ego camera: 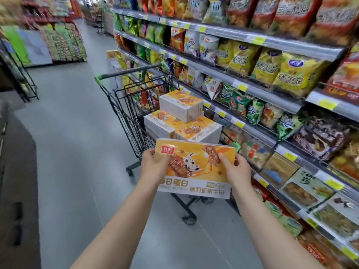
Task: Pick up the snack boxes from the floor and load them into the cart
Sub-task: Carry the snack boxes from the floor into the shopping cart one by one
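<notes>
Both hands, left hand (155, 164) and right hand (236, 167), grip one snack box (194, 167) by its ends before the cart (124, 113) holding three boxes (181, 118).

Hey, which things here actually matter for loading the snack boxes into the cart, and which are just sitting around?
For the job: held snack box, gripped by the left hand and right hand; stacked boxes already loaded; cart.

Just around: snack bags on the shelves; yellow price tags; floor display across the aisle.
</notes>
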